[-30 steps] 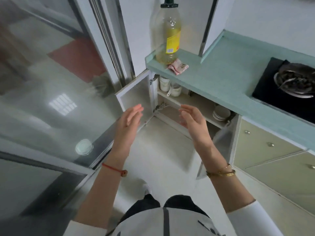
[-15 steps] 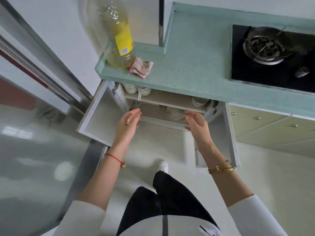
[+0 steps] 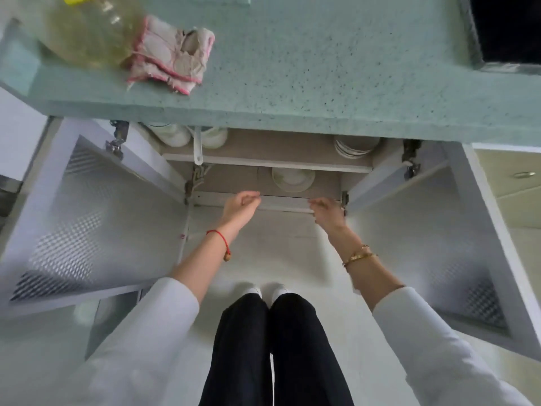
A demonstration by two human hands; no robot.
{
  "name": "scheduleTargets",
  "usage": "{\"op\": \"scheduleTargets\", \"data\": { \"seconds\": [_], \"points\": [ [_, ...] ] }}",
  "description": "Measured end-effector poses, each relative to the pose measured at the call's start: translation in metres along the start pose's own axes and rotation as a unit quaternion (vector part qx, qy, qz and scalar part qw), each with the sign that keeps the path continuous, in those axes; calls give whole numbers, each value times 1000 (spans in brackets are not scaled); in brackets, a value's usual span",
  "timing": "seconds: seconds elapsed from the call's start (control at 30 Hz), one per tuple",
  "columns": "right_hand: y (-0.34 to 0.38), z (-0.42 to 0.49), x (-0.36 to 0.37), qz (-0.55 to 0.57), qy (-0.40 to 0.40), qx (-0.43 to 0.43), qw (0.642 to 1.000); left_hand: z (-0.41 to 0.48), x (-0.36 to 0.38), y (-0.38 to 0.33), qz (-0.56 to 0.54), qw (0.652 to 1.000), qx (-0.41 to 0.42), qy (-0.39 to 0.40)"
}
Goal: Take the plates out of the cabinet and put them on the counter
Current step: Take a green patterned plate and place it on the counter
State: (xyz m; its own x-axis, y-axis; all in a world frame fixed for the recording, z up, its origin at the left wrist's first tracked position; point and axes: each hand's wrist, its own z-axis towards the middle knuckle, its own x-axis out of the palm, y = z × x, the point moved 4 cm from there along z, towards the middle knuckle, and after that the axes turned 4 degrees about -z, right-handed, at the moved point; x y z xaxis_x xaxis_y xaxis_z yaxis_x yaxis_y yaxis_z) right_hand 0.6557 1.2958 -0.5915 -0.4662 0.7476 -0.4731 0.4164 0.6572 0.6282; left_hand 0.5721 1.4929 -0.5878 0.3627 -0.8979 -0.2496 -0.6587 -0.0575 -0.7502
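The cabinet (image 3: 266, 162) under the pale green counter (image 3: 322, 68) stands with both doors swung wide. On its lower level lies a stack of white plates (image 3: 293, 178). Another stack of plates (image 3: 352, 148) sits at the right end of the upper shelf. My left hand (image 3: 241, 205) and my right hand (image 3: 325, 212) hover at the cabinet's front edge, just in front of the lower stack and on either side of it. Both hands are empty, fingers loosely curled and apart. Neither touches a plate.
White cups (image 3: 175, 134) and a white ladle (image 3: 198, 149) sit at the shelf's left end. An oil bottle (image 3: 85, 27) and a pink-edged cloth (image 3: 172, 54) occupy the counter's left part; a black hob (image 3: 509, 27) is at the right. Open doors (image 3: 87, 215) flank me.
My head has moved closer over the counter and tilted down. Both hands have lowered to the cabinet's bottom edge, nearer the lower plates, still holding nothing.
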Motion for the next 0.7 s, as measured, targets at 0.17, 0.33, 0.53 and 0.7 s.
{"op": "scheduleTargets", "data": {
  "seconds": [0.17,0.33,0.53,0.7],
  "points": [
    [-78,147,53,-33,-33,9,999,152,54,79,51,998,9,32],
    [-142,276,95,-64,-68,-7,996,285,100,142,95,994,49,25],
    [-176,399,127,-90,-127,-51,987,407,133,186,140,986,88,-11],
    [-179,465,134,-126,-163,-70,976,461,150,195,176,971,157,-35]
  ]
}}
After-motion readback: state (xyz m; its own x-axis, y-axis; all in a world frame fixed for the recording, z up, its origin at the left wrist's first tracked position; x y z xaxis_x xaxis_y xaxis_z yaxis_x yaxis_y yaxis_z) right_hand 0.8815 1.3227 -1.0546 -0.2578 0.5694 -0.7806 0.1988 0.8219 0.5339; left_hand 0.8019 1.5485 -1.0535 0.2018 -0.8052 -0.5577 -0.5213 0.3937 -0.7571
